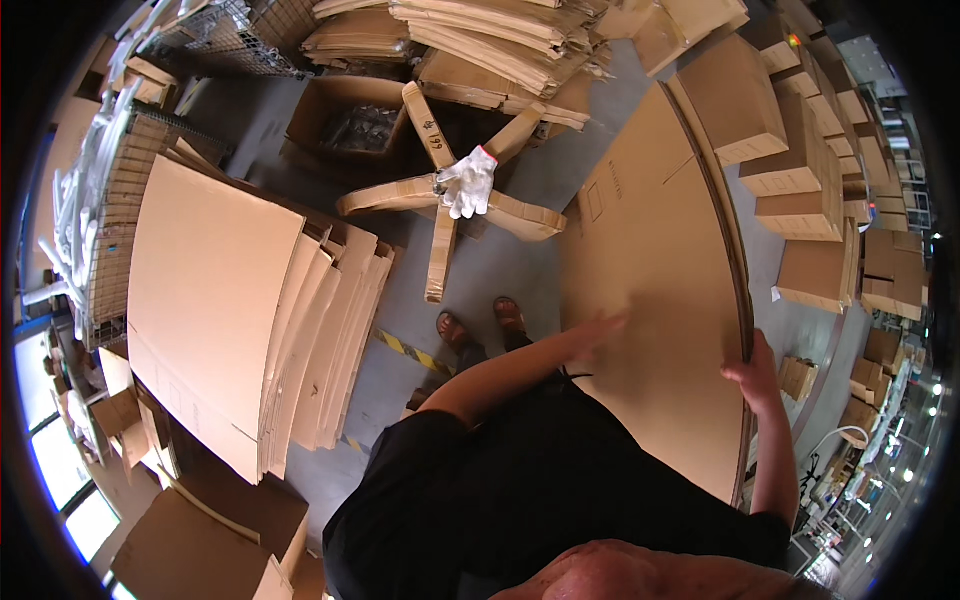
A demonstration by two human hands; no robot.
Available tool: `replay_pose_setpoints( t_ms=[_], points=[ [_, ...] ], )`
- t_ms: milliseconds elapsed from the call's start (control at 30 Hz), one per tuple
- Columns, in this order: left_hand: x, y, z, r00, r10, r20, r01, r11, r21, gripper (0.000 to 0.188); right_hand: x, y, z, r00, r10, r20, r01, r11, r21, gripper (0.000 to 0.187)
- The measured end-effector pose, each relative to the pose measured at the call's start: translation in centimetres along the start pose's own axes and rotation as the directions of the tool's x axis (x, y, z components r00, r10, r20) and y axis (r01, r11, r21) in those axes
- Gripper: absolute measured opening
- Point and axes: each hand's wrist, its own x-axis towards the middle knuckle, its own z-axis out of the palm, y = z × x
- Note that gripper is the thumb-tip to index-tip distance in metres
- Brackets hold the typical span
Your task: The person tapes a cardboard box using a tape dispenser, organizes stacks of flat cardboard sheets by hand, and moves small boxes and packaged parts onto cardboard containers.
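A large flat sheet of brown cardboard (pixel 660 280) leans in front of me on the right, with more sheets layered along its far edge. My right hand (pixel 752 368) is closed round the right edge of the cardboard, the thumb on the near face. My left hand (pixel 598 335) is stretched out at the left part of that face, its fingers extended and somewhat blurred. Whether it touches the board, I cannot tell. Ahead of my feet is a five-armed base wrapped in cardboard (pixel 438 255), and white gloves (pixel 468 183) lie on its hub.
A tall stack of flat cardboard (pixel 210 300) stands to the left. Beyond the base are an open box (pixel 345 90) and piled flattened cartons (pixel 480 40). Several closed cartons (pixel 730 95) line the right side. Yellow-black floor tape (pixel 412 352) runs near my feet.
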Motion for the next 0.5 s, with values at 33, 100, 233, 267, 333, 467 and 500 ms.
replay_pose_setpoints(
  t_ms=[33,100,233,267,333,467,500],
  points=[
    [1.5,1.2,1.8,0.991,-0.090,-0.098,0.090,0.996,-0.004,0.117,-1.2,-0.4,0.3,0.997,-0.076,0.014,0.076,0.995,-0.071,0.049],
    [1.2,4.7,5.7,0.996,0.037,-0.081,-0.035,0.999,0.031,0.117,-3.1,-1.9,0.6,0.989,-0.146,0.023,0.148,0.980,-0.134,0.051],
    [-0.5,5.1,8.0,0.996,0.071,-0.051,-0.067,0.996,0.063,0.118,-6.4,-4.5,1.1,0.993,-0.112,0.048,0.120,0.968,-0.220,0.054],
    [-0.8,5.5,8.7,0.993,0.103,-0.060,-0.102,0.994,0.029,0.119,-7.2,-5.1,1.4,0.988,-0.152,0.028,0.153,0.940,-0.303,0.056],
    [-0.9,6.1,9.5,0.987,0.147,-0.068,-0.148,0.989,-0.006,0.120,-8.5,-6.7,2.0,0.980,-0.201,0.009,0.188,0.900,-0.393,0.057],
    [-1.5,8.9,10.8,0.951,0.308,-0.034,-0.310,0.944,-0.116,0.118,-11.1,-9.7,2.3,0.943,-0.331,-0.020,0.262,0.780,-0.568,0.064],
    [-2.2,9.8,11.0,0.921,0.387,-0.039,-0.388,0.909,-0.153,0.115,-11.8,-10.7,2.6,0.920,-0.392,-0.025,0.287,0.714,-0.638,0.067]
  ],
)
